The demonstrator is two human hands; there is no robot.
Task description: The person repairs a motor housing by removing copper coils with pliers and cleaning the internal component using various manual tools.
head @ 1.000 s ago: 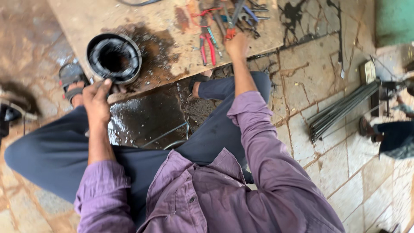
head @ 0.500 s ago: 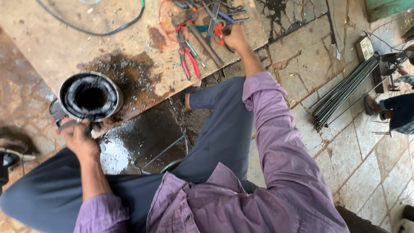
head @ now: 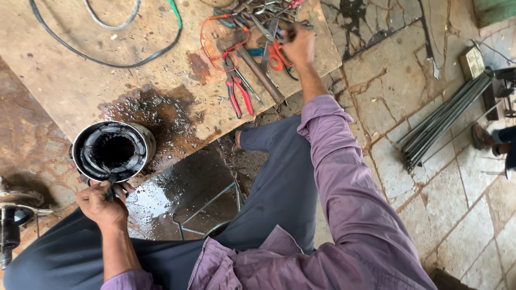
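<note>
Moved: right hand (head: 299, 44) now deeper in the tool pile (head: 258, 32), closed on something hidden.
Left hand (head: 102, 204): gripping the motor housing (head: 114, 152) rim, at board edge.
Around: red pliers (head: 239, 94), black cable (head: 107, 59).

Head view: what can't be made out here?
- Right hand: what it grips is hidden by its fingers and motion blur among the tool pile.
- Left hand: small dark item pinched at the round motor housing, too small to identify.
- Metal part: cut off by left edge.
</note>
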